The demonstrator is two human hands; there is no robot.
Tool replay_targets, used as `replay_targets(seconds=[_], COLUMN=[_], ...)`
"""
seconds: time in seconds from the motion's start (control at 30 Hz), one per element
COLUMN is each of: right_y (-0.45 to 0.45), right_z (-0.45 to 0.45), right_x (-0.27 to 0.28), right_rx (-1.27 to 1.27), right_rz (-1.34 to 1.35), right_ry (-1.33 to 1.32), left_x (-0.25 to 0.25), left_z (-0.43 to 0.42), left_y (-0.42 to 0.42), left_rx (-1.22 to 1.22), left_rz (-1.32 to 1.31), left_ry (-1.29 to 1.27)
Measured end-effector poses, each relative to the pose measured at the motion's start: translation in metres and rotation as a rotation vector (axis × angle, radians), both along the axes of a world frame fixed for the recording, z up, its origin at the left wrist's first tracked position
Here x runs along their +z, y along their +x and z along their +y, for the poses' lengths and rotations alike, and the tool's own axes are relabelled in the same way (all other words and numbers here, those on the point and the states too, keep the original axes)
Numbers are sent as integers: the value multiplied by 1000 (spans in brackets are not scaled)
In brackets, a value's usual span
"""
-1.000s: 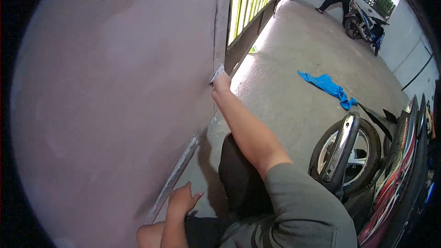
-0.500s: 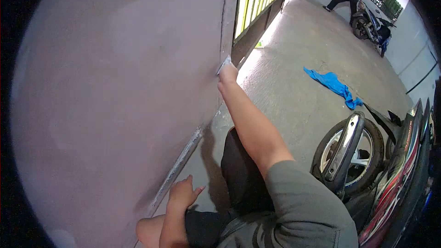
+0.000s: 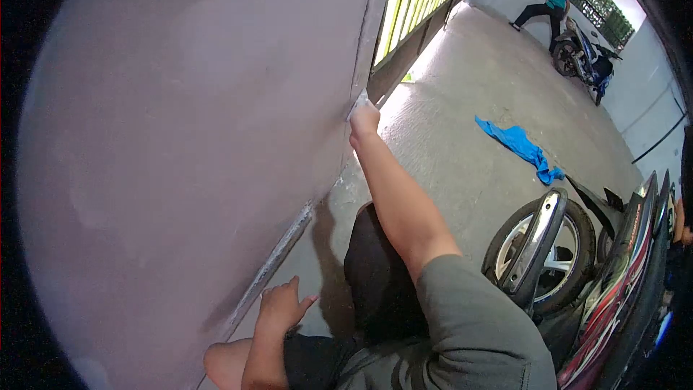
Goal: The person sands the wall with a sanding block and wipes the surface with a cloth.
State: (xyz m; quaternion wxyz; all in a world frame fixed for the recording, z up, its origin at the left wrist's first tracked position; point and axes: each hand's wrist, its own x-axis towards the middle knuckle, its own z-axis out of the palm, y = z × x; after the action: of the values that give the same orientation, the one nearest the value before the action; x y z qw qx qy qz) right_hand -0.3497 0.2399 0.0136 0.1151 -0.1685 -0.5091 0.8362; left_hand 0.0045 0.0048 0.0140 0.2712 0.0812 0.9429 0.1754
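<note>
The right hand (image 3: 364, 119) reaches out on a nearly straight arm, and its fingers seem to be gripping a thin pale piece (image 3: 359, 100), which is set against the right edge of the wall (image 3: 195, 137), just beside the lower corner of the gate (image 3: 395, 66); what this piece is made of, I cannot tell. In my opinion it should lie flat on the wall with even pressure from all fingers, because a tilted corner could scratch the surface or catch in the dark line (image 3: 364, 25) that runs down along this edge. Short and calm strokes, parallel to the edge, would be safer than wide ones, since the frame of the gate is so near to the knuckles. With the arm stretched so far, the force is probably weak there, and to bring the body a little closer should give better control. The left hand (image 3: 283, 307) has nothing in it that I can see; its fingers are loosely spread near the strip (image 3: 268, 271) on the bottom edge of the wall, so it is free to steady the body there. The right sleeve (image 3: 476, 303) is close to the motorbike (image 3: 610, 267), therefore the elbow should not swing back. A blue cloth (image 3: 516, 139) lies on the floor (image 3: 447, 166) near the motorbike, well apart from both hands.
</note>
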Motion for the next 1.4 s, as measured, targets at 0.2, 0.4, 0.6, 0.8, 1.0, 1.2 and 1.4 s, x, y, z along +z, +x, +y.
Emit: replay_targets(seconds=[0.2, 0.4, 0.6, 0.8, 1.0, 1.2, 1.4], right_y=[-4, -7, 2, 8, 5, 15, 5], right_z=[-7, -11, -11, -8, -9, -16, -15], right_x=[-2, -10, 2, 0, -6, 16, -4], right_rx=[-31, -43, -58, 11, -71, -44, 47], right_rz=[-39, -13, -60, -78, -50, 5, 29], right_ry=[19, 11, -97, -38, 167, -135, -205], left_x=[-2, -2, 9, -5, -3, 3, 2], left_z=[-4, -2, 1, -3, -3, -4, -3], left_y=[-1, -6, -9, -7, -6, -7, -4], left_rx=[34, 6, 21, 24, 53, 44, 31], left_rz=[22, 10, -67, -13, -7, -13, -16], left_ry=[41, -23, 17, 9, 16, 11, -38])
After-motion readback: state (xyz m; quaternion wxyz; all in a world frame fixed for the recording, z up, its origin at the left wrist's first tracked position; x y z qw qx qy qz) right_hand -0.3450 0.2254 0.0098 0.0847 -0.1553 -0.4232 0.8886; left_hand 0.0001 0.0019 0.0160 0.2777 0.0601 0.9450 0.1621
